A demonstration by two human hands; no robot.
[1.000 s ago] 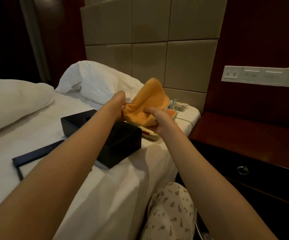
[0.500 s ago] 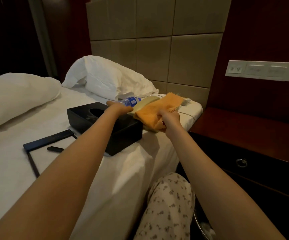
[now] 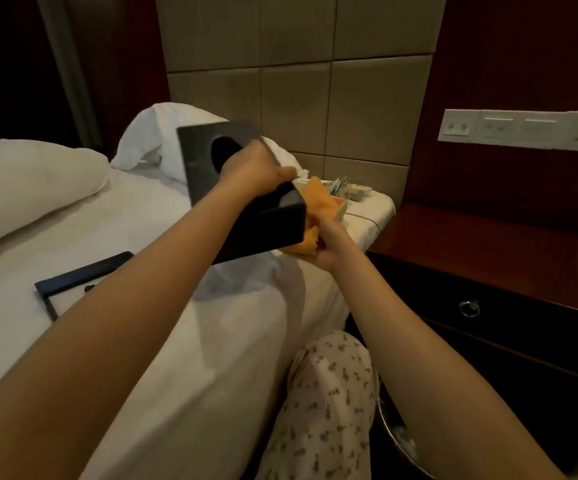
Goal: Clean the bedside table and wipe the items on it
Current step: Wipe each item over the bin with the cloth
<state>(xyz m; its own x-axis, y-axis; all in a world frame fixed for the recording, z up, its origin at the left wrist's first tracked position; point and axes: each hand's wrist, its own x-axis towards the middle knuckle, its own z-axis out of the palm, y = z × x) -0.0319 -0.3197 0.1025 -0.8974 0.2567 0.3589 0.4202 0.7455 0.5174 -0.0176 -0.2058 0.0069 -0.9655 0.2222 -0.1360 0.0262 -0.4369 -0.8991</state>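
The white-sheeted bed [image 3: 142, 237] is seen beneath a black rectangular tissue box [image 3: 266, 223], which is held tilted above it by the left hand [image 3: 252, 171], fingers closed round its edge. A crumpled orange cloth [image 3: 310, 220] is clutched in the right hand [image 3: 329, 244] against the box's side.

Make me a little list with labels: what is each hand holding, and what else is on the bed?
left hand: lifts the black tissue box, tilted
right hand: grips the orange cloth against the box's side
bed: dark folder, white pillows, small packets
bedside table: bare wood top, ring-pull drawer
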